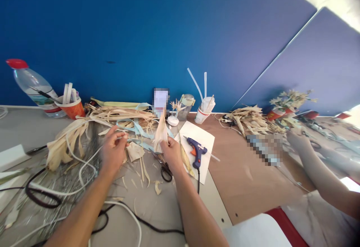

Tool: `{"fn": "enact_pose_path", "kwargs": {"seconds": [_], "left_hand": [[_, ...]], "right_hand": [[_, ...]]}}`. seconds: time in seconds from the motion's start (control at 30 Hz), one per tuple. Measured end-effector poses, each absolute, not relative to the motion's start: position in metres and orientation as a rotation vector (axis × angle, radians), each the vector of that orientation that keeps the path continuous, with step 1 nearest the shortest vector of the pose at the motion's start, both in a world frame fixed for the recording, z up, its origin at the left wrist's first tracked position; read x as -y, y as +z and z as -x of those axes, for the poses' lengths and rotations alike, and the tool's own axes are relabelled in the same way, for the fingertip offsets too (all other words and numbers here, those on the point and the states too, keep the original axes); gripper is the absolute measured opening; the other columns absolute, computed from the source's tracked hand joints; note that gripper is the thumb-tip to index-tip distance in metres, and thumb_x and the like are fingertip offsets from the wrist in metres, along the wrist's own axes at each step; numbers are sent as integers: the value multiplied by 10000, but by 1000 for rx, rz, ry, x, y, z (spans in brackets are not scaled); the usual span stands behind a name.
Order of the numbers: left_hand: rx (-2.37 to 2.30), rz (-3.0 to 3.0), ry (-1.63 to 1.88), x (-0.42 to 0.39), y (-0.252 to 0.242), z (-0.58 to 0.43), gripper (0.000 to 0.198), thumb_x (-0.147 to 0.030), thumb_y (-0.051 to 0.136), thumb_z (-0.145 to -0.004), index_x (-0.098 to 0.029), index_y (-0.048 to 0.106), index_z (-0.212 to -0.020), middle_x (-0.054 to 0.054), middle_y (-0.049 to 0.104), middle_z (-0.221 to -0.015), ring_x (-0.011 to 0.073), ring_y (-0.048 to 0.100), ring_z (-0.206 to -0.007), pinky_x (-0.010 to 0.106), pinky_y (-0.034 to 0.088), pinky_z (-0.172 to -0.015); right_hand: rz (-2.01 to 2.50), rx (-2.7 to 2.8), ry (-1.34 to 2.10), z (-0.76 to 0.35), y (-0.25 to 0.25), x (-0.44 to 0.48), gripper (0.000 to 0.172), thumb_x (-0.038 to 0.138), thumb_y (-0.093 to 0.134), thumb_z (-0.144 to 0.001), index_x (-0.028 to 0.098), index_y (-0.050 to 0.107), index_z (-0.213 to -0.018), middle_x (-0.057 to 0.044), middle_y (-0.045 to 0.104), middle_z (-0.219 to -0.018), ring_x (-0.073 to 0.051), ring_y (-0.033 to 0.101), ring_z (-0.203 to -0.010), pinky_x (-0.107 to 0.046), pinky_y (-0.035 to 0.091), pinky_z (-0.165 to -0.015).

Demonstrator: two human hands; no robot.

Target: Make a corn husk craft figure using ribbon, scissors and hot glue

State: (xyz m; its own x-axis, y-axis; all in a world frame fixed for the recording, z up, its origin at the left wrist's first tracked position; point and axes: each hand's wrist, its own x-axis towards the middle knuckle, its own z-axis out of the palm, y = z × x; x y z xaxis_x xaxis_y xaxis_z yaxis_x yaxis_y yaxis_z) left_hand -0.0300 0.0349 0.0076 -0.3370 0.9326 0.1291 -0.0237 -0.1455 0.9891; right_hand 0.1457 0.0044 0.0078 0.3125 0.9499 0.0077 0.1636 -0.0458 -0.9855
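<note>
My right hand (172,154) pinches a pale, pointed piece of dried corn husk (161,132) and holds it upright above the table. My left hand (114,149) is raised to the left of it, thumb and fingers pressed together; what they hold, if anything, is too small to make out. Under and between the hands lie a cut square of husk (135,151), thin husk strips and light blue ribbon (137,127). Black-handled scissors (166,172) rest beside my right wrist. Just right of it, a blue glue gun (196,151) lies on a white sheet (207,136).
Dried husks (123,115) are heaped at the back. White cable (84,164) and thin wires spread at left. A bottle (36,87), an orange cup (73,109), a jar (186,106) and a cup with glue sticks (204,112) stand along the blue partition. Another person's arm (312,164) reaches in at right.
</note>
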Motion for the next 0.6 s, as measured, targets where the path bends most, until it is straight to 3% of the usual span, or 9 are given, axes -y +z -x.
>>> {"fn": "enact_pose_path", "kwargs": {"seconds": [0.2,0.27,0.4,0.5,0.6], "left_hand": [[-1251,-1048,1713,-37,11,33,160,-300,712,-632,-187,647,-726,42,589,-1158,122,560,-714,258,471,-641],[-1029,-1036,1484,-35,14,31,167,-328,693,-652,-192,633,-728,52,639,-1044,115,536,-621,285,477,-622],[-1205,-1258,1522,-32,14,29,162,-321,706,-638,-177,657,-696,67,576,-1154,133,573,-708,282,485,-674],[-1315,-1211,1600,-37,8,33,189,-345,678,-668,-179,658,-757,64,565,-1185,133,590,-728,281,488,-695],[-1381,-1045,1535,-42,2,38,234,-355,701,-640,-181,652,-788,32,648,-927,134,581,-681,263,475,-655]], "right_hand": [[1320,938,993,-141,9,-4,216,372,529,-717,176,512,-628,51,425,-544,-97,381,-511,-204,330,-478],[1242,875,1020,-141,8,-4,210,370,533,-715,171,520,-650,43,468,-565,-100,405,-524,-212,360,-510],[1258,861,1000,-144,4,-7,219,327,529,-719,155,569,-849,-8,605,-719,-142,530,-620,-242,427,-579],[1409,968,929,-147,3,-8,383,266,534,-723,143,519,-1086,-48,654,-824,-185,597,-690,-282,456,-623],[1688,1159,656,-147,6,-6,588,240,559,-728,96,413,-1279,-130,650,-938,-264,610,-832,-385,450,-747]]}}
